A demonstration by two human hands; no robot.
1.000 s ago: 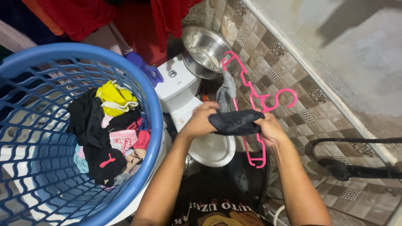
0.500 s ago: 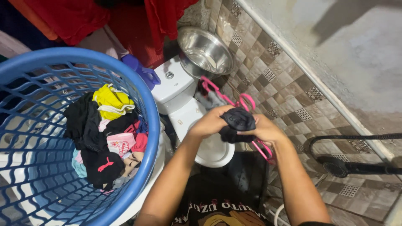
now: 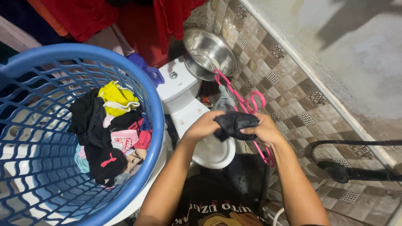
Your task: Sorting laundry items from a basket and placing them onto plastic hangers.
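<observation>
Both my hands hold a small black garment in front of me, above a white toilet. My left hand grips its left side. My right hand grips its right side and also holds a pink plastic hanger that runs behind the garment. A small grey cloth hangs on the hanger's upper part. To my left stands a blue plastic laundry basket with several small clothes inside, black, yellow, pink and red.
A steel bowl rests on the toilet tank against the brown tiled wall. Red cloth hangs at the top. A black shower head and hose lie at the lower right.
The stretched black garment was bunched up between my hands, and the pink hanger swung down and tilted, then lifted slightly again. Both hands stay on the garment.
</observation>
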